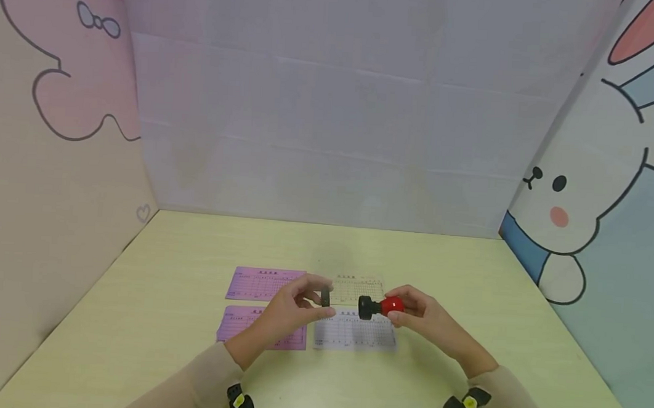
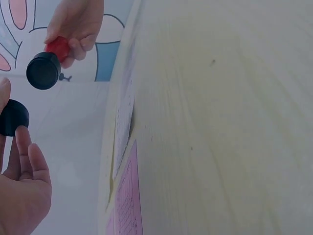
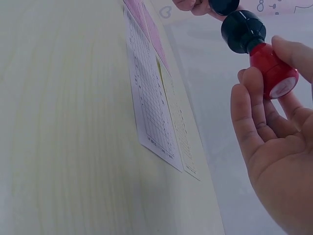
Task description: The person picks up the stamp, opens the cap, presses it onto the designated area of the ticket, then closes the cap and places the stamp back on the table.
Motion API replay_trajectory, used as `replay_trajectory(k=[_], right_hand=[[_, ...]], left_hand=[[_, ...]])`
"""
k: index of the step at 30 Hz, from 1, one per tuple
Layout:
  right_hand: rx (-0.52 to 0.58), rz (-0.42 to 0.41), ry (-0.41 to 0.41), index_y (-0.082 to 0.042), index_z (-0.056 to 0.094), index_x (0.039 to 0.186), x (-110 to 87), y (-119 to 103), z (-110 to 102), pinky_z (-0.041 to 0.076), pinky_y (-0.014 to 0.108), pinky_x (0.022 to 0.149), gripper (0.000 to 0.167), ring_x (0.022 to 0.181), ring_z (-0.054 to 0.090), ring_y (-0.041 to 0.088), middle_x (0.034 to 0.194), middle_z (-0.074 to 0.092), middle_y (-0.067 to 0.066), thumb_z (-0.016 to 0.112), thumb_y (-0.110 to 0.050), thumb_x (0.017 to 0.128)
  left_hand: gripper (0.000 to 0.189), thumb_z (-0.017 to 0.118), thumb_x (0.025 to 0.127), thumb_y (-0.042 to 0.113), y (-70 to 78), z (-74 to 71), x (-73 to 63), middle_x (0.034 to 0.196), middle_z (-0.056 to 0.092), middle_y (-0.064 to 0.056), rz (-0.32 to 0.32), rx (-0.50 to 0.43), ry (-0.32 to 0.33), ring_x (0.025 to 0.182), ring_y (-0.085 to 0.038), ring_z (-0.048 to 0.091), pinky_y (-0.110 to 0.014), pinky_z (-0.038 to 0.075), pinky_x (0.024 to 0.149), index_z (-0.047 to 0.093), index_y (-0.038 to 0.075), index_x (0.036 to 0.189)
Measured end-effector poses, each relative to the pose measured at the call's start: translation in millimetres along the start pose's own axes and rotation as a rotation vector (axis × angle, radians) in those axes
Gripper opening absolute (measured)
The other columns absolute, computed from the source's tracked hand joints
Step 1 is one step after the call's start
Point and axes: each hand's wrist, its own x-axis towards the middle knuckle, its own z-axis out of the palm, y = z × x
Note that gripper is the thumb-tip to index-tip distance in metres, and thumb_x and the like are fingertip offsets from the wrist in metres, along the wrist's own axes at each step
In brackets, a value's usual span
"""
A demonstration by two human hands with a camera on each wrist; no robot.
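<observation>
My right hand [image 1: 423, 314] holds a rubber stamp by its round red handle, with the black stamp head pointing left; the stamp [image 1: 367, 308] is raised over the papers. Facing it, my left hand [image 1: 294, 304] pinches a short black round cap [image 1: 325, 296] between thumb and fingers. A gap separates cap and stamp head in the head view. The left wrist view shows the round face of the stamp head [image 2: 43, 71] beyond the cap [image 2: 13, 118]. In the right wrist view, fingers and thumb grip the red handle [image 3: 274, 71].
Printed forms lie on the pale wooden table [image 1: 149, 318]: a pink one [image 1: 250, 283] at back left, another pink one [image 1: 237, 322] in front, a yellow one [image 1: 358, 287] at back right and a white one [image 1: 348, 337] before it. Walls with cartoon animals enclose the table.
</observation>
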Motion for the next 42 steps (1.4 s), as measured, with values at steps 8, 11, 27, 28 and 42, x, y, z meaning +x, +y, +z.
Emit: replay_trajectory(k=[8, 11, 27, 28, 42], right_hand=[[0.0, -0.006, -0.001, -0.001, 0.052, 0.133, -1.4, 0.1, -1.9, 0.054, 0.029, 0.09, 0.045, 0.113, 0.059, 0.042, 0.124, 0.063, 0.016, 0.068, -0.024, 0.097], [-0.001, -0.006, 0.004, 0.001, 0.051, 0.134, -1.6, 0.1, -2.6, 0.054, 0.029, 0.089, 0.047, 0.112, 0.059, 0.042, 0.124, 0.063, 0.017, 0.068, -0.023, 0.098], [-0.001, 0.021, 0.037, -0.007, 0.055, 0.133, -4.1, -0.3, -6.8, 0.053, 0.028, 0.092, 0.045, 0.112, 0.06, 0.032, 0.126, 0.062, 0.014, 0.071, -0.026, 0.095], [-0.005, 0.021, 0.039, -0.008, 0.055, 0.132, -4.4, -0.8, -6.8, 0.053, 0.028, 0.092, 0.045, 0.113, 0.061, 0.031, 0.127, 0.062, 0.014, 0.071, -0.026, 0.095], [-0.005, -0.034, 0.079, -0.008, 0.055, 0.132, -7.2, 0.9, -10.7, 0.054, 0.027, 0.088, 0.044, 0.106, 0.062, 0.029, 0.123, 0.062, 0.016, 0.073, -0.022, 0.094]], left_hand=[[0.046, 0.085, 0.082, 0.029, -1.0, -2.5, -1.5, 0.12, 0.064, 0.0, -0.015, -0.056, -0.003, 0.102, -0.023, 0.059, -0.028, 0.053, 0.09, 0.067, 0.024, 0.123], [0.048, 0.086, 0.082, 0.026, -1.9, -3.3, -1.5, 0.119, 0.063, -0.003, -0.016, -0.086, -0.008, 0.1, -0.023, 0.062, -0.028, 0.054, 0.087, 0.065, 0.021, 0.125], [0.055, 0.086, 0.081, 0.022, -2.6, -3.3, -1.2, 0.116, 0.069, -0.006, -0.055, -0.149, -0.006, 0.104, -0.021, 0.068, -0.028, 0.057, 0.085, 0.065, 0.012, 0.131], [0.055, 0.086, 0.081, 0.024, -2.1, -3.1, -1.1, 0.116, 0.069, -0.005, -0.061, -0.14, -0.006, 0.104, -0.021, 0.068, -0.029, 0.057, 0.085, 0.065, 0.013, 0.131], [0.055, 0.086, 0.081, 0.034, -2.1, 5.2, 2.6, 0.111, 0.068, -0.002, -0.061, -0.054, -0.013, 0.099, -0.021, 0.065, -0.031, 0.058, 0.081, 0.067, 0.022, 0.131]])
